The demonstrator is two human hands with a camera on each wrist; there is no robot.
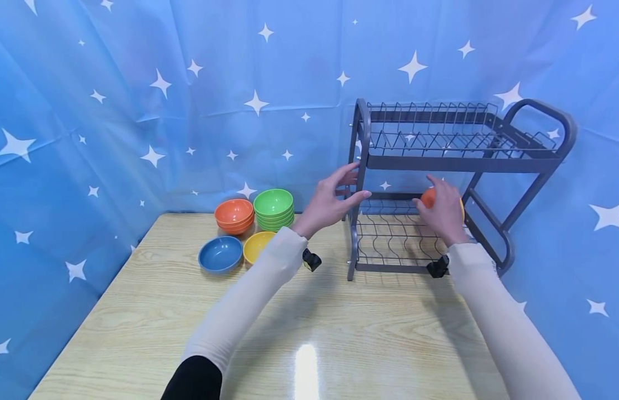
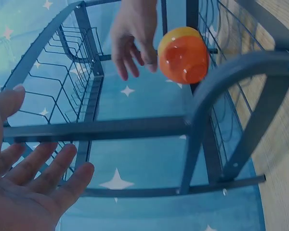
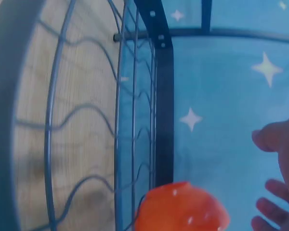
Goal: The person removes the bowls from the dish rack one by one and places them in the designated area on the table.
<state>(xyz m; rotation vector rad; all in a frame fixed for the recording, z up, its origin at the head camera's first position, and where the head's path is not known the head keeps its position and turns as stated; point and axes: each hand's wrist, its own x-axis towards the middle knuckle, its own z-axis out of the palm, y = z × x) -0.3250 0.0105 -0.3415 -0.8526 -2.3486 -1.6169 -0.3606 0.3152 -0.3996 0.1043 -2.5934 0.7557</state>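
The orange bowl (image 1: 428, 198) stands on its side on the lower shelf of a dark grey two-tier dish rack (image 1: 459, 164). Behind it, a yellow bowl (image 2: 180, 32) shows its rim in the left wrist view. My right hand (image 1: 443, 211) is inside the rack beside these bowls, fingers loosely extended; both wrist views show it apart from the orange bowl. At the rack's left end, my left hand (image 1: 329, 205) has its thumb and fingers spread on either side of the upright post, not curled round it. Whether it touches the post I cannot tell.
Left of the rack on the wooden table (image 1: 154, 311) sit stacked orange bowls (image 1: 233, 214), stacked green bowls (image 1: 273, 205), a blue bowl (image 1: 220, 254) and a yellow bowl partly behind my left sleeve. A blue star-patterned curtain (image 1: 214, 139) hangs behind.
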